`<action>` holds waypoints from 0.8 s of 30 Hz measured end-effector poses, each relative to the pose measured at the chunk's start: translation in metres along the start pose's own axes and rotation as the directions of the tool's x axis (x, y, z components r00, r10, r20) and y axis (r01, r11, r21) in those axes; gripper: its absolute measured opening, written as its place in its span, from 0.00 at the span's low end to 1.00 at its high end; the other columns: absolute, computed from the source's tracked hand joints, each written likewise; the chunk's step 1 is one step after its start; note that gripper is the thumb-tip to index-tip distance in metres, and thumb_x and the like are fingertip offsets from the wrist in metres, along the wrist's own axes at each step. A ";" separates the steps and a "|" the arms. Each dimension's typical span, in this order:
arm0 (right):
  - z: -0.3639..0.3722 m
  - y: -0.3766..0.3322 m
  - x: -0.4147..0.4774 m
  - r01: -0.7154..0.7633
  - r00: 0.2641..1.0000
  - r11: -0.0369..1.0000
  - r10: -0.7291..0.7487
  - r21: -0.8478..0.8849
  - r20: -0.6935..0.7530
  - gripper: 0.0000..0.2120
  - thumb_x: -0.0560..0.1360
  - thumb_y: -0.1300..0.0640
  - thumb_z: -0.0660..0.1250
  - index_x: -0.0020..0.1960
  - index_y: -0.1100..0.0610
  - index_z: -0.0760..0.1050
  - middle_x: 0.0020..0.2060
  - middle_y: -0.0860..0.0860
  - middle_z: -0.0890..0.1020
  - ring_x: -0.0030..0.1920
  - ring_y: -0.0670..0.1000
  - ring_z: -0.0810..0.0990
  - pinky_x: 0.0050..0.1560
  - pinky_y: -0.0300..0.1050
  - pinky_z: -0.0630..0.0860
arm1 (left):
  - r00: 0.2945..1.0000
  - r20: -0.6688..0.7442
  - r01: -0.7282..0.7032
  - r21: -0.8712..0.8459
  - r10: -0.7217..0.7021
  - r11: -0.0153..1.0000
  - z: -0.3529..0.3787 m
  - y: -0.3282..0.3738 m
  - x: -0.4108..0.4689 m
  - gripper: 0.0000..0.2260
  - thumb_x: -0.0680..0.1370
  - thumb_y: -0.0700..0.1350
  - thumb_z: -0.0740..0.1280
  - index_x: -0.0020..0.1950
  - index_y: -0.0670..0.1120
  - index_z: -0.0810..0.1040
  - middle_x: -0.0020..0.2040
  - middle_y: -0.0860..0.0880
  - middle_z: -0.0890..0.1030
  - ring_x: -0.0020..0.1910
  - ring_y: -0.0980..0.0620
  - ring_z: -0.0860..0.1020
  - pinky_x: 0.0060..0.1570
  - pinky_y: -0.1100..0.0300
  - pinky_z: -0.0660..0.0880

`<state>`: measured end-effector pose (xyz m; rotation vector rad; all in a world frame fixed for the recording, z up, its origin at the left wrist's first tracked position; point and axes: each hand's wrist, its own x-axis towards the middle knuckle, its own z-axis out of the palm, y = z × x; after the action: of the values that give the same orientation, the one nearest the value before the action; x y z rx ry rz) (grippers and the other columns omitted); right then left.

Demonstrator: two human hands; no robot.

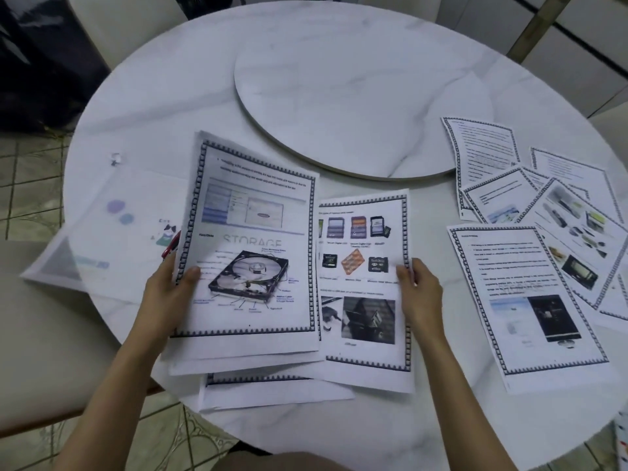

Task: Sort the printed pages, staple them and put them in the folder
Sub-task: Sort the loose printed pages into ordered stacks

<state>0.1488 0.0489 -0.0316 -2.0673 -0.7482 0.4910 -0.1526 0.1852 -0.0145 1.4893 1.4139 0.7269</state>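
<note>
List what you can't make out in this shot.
Head view:
- Red object: mostly hidden behind the hard-disk page; unidentifiable.
- Text on the memory-card page: blurred, too small to read.
- Bottom sheets: covered by pages above.
- Rightmost page: cut off by the frame edge.

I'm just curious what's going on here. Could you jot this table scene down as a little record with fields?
Surface: round white table, turntable in its middle
Left hand: grips the hard-disk page
Right hand: pinches the edge of the memory-card page
Other pages: spread at the right
Folder: translucent, lying at the left
</note>
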 end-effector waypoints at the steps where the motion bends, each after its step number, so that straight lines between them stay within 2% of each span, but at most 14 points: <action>1: -0.009 0.002 0.004 0.000 1.000 0.999 0.000 0.036 -0.007 0.10 0.79 0.59 0.59 0.40 0.60 0.70 0.34 0.54 0.76 0.35 0.49 0.72 0.31 0.31 0.66 | 1.000 -0.004 -0.005 -0.044 0.005 0.999 0.001 0.004 -0.001 0.16 0.79 0.40 0.60 0.68 0.42 0.69 0.57 0.47 0.76 0.55 0.49 0.74 0.54 0.57 0.69; 3: -0.025 0.004 0.013 -0.020 1.000 0.991 0.022 0.136 -0.015 0.10 0.79 0.58 0.60 0.41 0.61 0.71 0.37 0.59 0.78 0.36 0.50 0.74 0.37 0.39 0.70 | 1.000 0.010 -0.023 -0.123 0.024 0.992 0.004 0.013 -0.004 0.16 0.79 0.40 0.60 0.68 0.43 0.69 0.57 0.48 0.77 0.53 0.50 0.76 0.53 0.58 0.72; 6: -0.047 0.000 0.020 -0.055 0.998 0.949 0.059 0.312 -0.004 0.07 0.79 0.60 0.60 0.46 0.59 0.75 0.42 0.58 0.81 0.39 0.47 0.79 0.43 0.42 0.76 | 0.996 0.085 -0.010 -0.244 0.032 0.970 0.012 0.028 -0.008 0.12 0.79 0.40 0.60 0.61 0.49 0.73 0.49 0.56 0.82 0.47 0.58 0.81 0.45 0.66 0.77; 8: -0.058 -0.005 0.021 -0.072 0.997 0.907 0.067 0.414 0.027 0.07 0.79 0.59 0.60 0.47 0.59 0.76 0.43 0.56 0.82 0.44 0.50 0.80 0.48 0.45 0.77 | 0.990 0.139 0.009 -0.283 0.032 0.959 0.022 0.037 -0.010 0.11 0.79 0.42 0.60 0.59 0.50 0.74 0.48 0.56 0.84 0.47 0.58 0.82 0.43 0.67 0.78; 10: -0.065 -0.013 0.019 -0.077 0.997 0.849 0.056 0.523 0.055 0.06 0.77 0.56 0.62 0.47 0.56 0.77 0.43 0.50 0.83 0.45 0.49 0.82 0.49 0.44 0.79 | 0.983 0.178 0.012 -0.300 0.044 0.954 0.035 0.046 -0.015 0.11 0.78 0.44 0.61 0.60 0.48 0.75 0.49 0.53 0.84 0.47 0.55 0.82 0.42 0.64 0.79; 13: -0.072 -0.024 0.015 -0.049 0.997 0.787 0.004 0.615 0.073 0.07 0.73 0.53 0.63 0.45 0.55 0.76 0.38 0.44 0.84 0.42 0.43 0.82 0.45 0.36 0.78 | 0.978 0.201 0.013 -0.318 0.054 0.948 0.060 0.059 -0.023 0.08 0.78 0.44 0.61 0.54 0.52 0.76 0.45 0.56 0.84 0.43 0.57 0.83 0.38 0.66 0.78; 16: -0.074 -0.028 0.010 -0.034 0.997 0.801 -0.018 0.598 0.082 0.08 0.79 0.57 0.59 0.43 0.55 0.75 0.36 0.44 0.82 0.40 0.43 0.80 0.45 0.35 0.76 | 0.976 0.217 0.043 -0.327 0.030 0.944 0.085 0.066 -0.031 0.08 0.78 0.43 0.61 0.55 0.51 0.75 0.46 0.55 0.83 0.42 0.59 0.82 0.38 0.67 0.78; 18: -0.074 -0.024 0.006 -0.044 0.994 0.834 -0.017 0.550 0.106 0.10 0.80 0.57 0.57 0.44 0.54 0.76 0.36 0.44 0.83 0.40 0.42 0.80 0.45 0.35 0.76 | 0.970 0.243 0.071 -0.308 0.006 0.949 0.101 0.065 -0.036 0.09 0.78 0.43 0.61 0.57 0.49 0.75 0.49 0.55 0.82 0.45 0.57 0.82 0.41 0.65 0.78; 21: -0.075 -0.009 0.002 -0.125 0.976 0.857 0.016 0.501 0.215 0.16 0.82 0.51 0.51 0.45 0.48 0.77 0.36 0.38 0.84 0.40 0.37 0.81 0.43 0.31 0.77 | 0.962 0.270 0.099 -0.233 -0.034 0.967 0.123 0.059 -0.046 0.09 0.79 0.43 0.61 0.57 0.46 0.75 0.48 0.54 0.80 0.46 0.55 0.80 0.45 0.61 0.76; 23: -0.082 0.003 -0.002 -0.178 0.958 0.866 0.044 0.466 0.285 0.15 0.81 0.47 0.49 0.45 0.43 0.74 0.34 0.33 0.81 0.37 0.30 0.79 0.38 0.24 0.73 | 0.959 0.274 0.113 -0.160 -0.066 0.981 0.140 0.053 -0.055 0.08 0.79 0.42 0.61 0.57 0.45 0.74 0.46 0.55 0.79 0.46 0.55 0.79 0.41 0.64 0.74; 24: -0.086 0.009 -0.004 -0.192 0.951 0.885 0.061 0.424 0.305 0.13 0.80 0.46 0.51 0.46 0.44 0.74 0.34 0.34 0.80 0.36 0.30 0.78 0.36 0.24 0.72 | 0.958 0.276 0.116 -0.135 -0.075 0.984 0.148 0.051 -0.060 0.08 0.79 0.42 0.61 0.57 0.46 0.74 0.46 0.55 0.79 0.47 0.53 0.79 0.42 0.63 0.73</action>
<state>0.1990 -0.0088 0.0089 -1.6301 -0.5909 0.9588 -0.0092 0.0986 -0.0164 1.3365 1.1882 0.5341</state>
